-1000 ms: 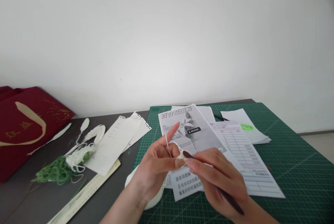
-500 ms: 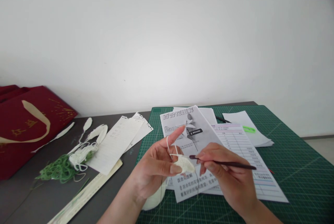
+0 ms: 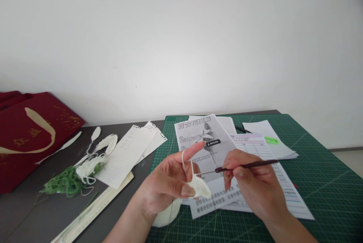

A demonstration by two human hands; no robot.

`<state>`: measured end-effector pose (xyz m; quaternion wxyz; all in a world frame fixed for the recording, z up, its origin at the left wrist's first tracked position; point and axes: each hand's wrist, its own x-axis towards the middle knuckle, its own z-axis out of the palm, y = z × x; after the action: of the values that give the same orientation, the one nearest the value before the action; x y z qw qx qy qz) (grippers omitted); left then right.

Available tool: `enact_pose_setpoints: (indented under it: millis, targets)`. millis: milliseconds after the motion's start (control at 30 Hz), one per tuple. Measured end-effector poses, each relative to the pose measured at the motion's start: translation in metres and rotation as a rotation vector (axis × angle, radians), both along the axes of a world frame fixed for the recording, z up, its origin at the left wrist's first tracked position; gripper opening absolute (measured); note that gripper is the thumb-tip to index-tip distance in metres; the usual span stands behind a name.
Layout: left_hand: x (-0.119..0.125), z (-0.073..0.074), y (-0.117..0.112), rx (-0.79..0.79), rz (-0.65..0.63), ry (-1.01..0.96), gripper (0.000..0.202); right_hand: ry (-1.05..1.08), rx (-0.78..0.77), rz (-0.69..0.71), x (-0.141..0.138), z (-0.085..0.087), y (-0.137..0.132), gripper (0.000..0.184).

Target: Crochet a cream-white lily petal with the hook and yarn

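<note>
Left hand (image 3: 167, 182) pinches white crochet piece (image 3: 202, 186) by its left end, above printed sheet (image 3: 224, 137); right hand (image 3: 252, 182) clamped on dark-handled hook (image 3: 262, 163), thin shaft reaching piece's top edge. Grip hides that left end; hook's tip too small to make out.

The cutting mat (image 3: 334, 194) sits on the counter (image 3: 17, 216), the wall (image 3: 181, 46) behind it. On the mat lie the printed sheets (image 3: 224, 141). Left of the mat come the note pages (image 3: 127, 156), one corner over its edge, and the ruler (image 3: 96, 205); farther left, the yarn bundle (image 3: 65, 182); farthest left, the bag (image 3: 17, 122). Over the mat, the crocheted piece (image 3: 200, 186) is in the left hand (image 3: 167, 182), the hook (image 3: 252, 164) in the right hand (image 3: 255, 182).
</note>
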<state>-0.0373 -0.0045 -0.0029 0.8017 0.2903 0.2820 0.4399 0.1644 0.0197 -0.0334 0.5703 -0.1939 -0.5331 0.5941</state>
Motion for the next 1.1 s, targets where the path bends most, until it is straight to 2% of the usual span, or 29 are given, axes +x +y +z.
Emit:
enact_pose_setpoints:
  millis: [333, 667, 900, 1000, 1100]
  targets:
    - [0.001, 0.001, 0.001, -0.036, -0.098, -0.025, 0.067, 0.013, -0.001, 0.068, 0.002, 0.004, 0.0, 0.01]
    - [-0.001, -0.004, -0.002, -0.025, -0.158, -0.052, 0.065, 0.039, -0.008, 0.151, 0.005, 0.006, 0.001, 0.01]
    - [-0.003, -0.01, -0.001, -0.015, -0.201, -0.046, 0.063, 0.049, -0.042, 0.157, 0.006, 0.007, 0.002, 0.011]
    - [-0.004, -0.01, -0.002, 0.029, -0.22, -0.023, 0.063, 0.081, -0.108, 0.154, 0.004, 0.007, 0.003, 0.011]
    - [-0.006, -0.004, -0.003, 0.171, -0.171, 0.136, 0.055, 0.123, -0.278, 0.166, -0.001, 0.005, 0.003, 0.012]
